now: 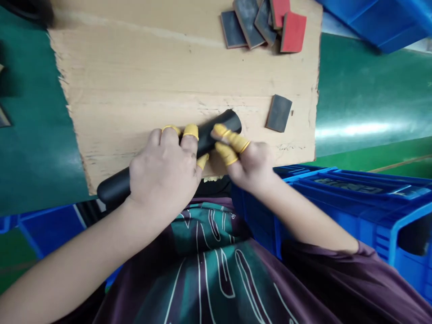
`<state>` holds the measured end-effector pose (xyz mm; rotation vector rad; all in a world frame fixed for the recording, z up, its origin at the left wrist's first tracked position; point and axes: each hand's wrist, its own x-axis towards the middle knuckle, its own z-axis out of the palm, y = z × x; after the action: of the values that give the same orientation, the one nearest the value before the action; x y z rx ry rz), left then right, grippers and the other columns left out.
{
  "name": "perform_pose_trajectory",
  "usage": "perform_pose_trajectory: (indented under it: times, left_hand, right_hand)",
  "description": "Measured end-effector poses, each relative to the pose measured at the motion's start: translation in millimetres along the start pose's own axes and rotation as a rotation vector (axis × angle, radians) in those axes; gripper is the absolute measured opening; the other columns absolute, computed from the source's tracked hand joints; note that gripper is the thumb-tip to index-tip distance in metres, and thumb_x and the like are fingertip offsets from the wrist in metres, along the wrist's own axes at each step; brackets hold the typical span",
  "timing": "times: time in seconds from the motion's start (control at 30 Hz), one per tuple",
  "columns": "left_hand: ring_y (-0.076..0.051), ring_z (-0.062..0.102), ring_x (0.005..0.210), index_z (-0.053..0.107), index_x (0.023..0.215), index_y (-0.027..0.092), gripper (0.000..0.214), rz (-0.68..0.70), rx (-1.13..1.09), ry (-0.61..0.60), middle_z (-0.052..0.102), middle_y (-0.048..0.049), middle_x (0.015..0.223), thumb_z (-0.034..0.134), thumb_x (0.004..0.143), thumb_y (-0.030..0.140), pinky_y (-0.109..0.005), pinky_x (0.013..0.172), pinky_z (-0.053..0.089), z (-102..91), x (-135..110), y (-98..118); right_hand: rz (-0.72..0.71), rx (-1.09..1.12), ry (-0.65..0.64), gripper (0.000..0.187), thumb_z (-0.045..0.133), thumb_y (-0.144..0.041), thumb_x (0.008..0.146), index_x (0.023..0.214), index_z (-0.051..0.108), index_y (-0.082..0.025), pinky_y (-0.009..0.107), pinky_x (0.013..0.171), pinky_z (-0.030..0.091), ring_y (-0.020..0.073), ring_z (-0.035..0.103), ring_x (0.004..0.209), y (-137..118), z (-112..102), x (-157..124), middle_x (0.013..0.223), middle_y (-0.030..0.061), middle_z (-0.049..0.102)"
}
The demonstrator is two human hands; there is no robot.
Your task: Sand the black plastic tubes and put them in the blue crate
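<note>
A long black tube (205, 135) lies slantwise across the near edge of a tan board (141, 76). My left hand (165, 168) is wrapped round the tube's middle, yellow finger cots on its fingertips. My right hand (245, 155) pinches the tube near its upper right end, also with yellow cots on the fingers. The tube's lower left end (113, 191) sticks out past my left hand, over the board's edge. A single dark grey rectangular pad (278, 113) lies on the board to the right of the tube.
A pile of grey and red pads (263, 22) sits at the board's far right corner. Green table surface (364, 99) surrounds the board. Blue plastic crates (354, 202) stand at my right; another blue crate (371, 18) is at top right.
</note>
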<state>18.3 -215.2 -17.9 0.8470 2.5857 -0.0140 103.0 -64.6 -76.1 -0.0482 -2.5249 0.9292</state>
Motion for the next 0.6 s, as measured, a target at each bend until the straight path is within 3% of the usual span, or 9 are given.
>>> perform_pose_trajectory:
  times: [0.07, 0.2, 0.33, 0.4, 0.47, 0.6]
  left_hand:
    - [-0.037, 0.055, 0.115, 0.061, 0.119, 0.02, 0.036, -0.001, -0.003, -0.001, 0.058, -0.0158, 0.112, 0.052, 0.086, 0.03, -0.038, 0.073, 0.053, -1.1, 0.8, -1.0]
    - [-0.035, 0.056, 0.115, 0.061, 0.118, 0.02, 0.036, -0.015, -0.008, -0.007, 0.06, -0.0149, 0.114, 0.053, 0.086, 0.031, -0.037, 0.073, 0.054, -4.4, 2.9, -2.2]
    - [-0.035, 0.056, 0.117, 0.061, 0.119, 0.019, 0.037, -0.032, 0.024, -0.008, 0.06, -0.0155, 0.116, 0.053, 0.086, 0.031, -0.038, 0.073, 0.054, -7.1, 3.9, -1.2]
    - [-0.036, 0.056, 0.117, 0.061, 0.12, 0.018, 0.038, -0.022, 0.04, -0.015, 0.06, -0.0162, 0.117, 0.053, 0.085, 0.031, -0.038, 0.071, 0.055, -7.5, 4.2, -1.1]
    - [-0.036, 0.057, 0.116, 0.061, 0.121, 0.019, 0.039, -0.014, 0.043, -0.019, 0.06, -0.016, 0.116, 0.054, 0.085, 0.032, -0.038, 0.071, 0.055, -7.5, 4.5, -1.5]
    - [-0.036, 0.057, 0.116, 0.062, 0.118, 0.02, 0.036, -0.029, 0.011, -0.018, 0.06, -0.0145, 0.115, 0.054, 0.085, 0.033, -0.038, 0.074, 0.055, -7.6, 5.5, -2.5]
  right_hand:
    - [0.023, -0.025, 0.023, 0.034, 0.052, -0.028, 0.1, 0.128, 0.07, -0.02, 0.03, 0.087, 0.065, 0.0211, 0.078, 0.1, 1.3, 1.3, -0.7, 0.118, 0.0082, 0.078]
    - [-0.001, -0.024, 0.021, 0.035, 0.052, -0.029, 0.1, 0.129, 0.069, -0.02, 0.028, 0.077, 0.066, 0.0184, 0.079, 0.083, 2.1, 5.9, -1.5, 0.112, 0.0079, 0.08]
    - [0.008, -0.016, 0.047, 0.035, 0.051, -0.029, 0.101, 0.13, 0.069, -0.022, 0.03, 0.085, 0.065, 0.0211, 0.078, 0.094, 2.9, 6.7, 0.6, 0.114, 0.0079, 0.079]
    - [-0.01, -0.037, 0.085, 0.034, 0.053, -0.027, 0.1, 0.129, 0.069, -0.02, 0.027, 0.077, 0.065, 0.0196, 0.079, 0.085, 2.4, 6.3, 0.6, 0.106, 0.0083, 0.081]
    - [-0.03, -0.057, 0.036, 0.032, 0.054, -0.029, 0.099, 0.124, 0.072, -0.018, 0.026, 0.071, 0.065, 0.0189, 0.079, 0.077, 2.5, 5.9, 0.5, 0.101, 0.0083, 0.082]
    - [-0.001, -0.08, 0.021, 0.034, 0.052, -0.031, 0.1, 0.125, 0.072, -0.019, 0.029, 0.076, 0.066, 0.0208, 0.079, 0.086, 4.8, 4.9, 2.2, 0.109, 0.0085, 0.08]
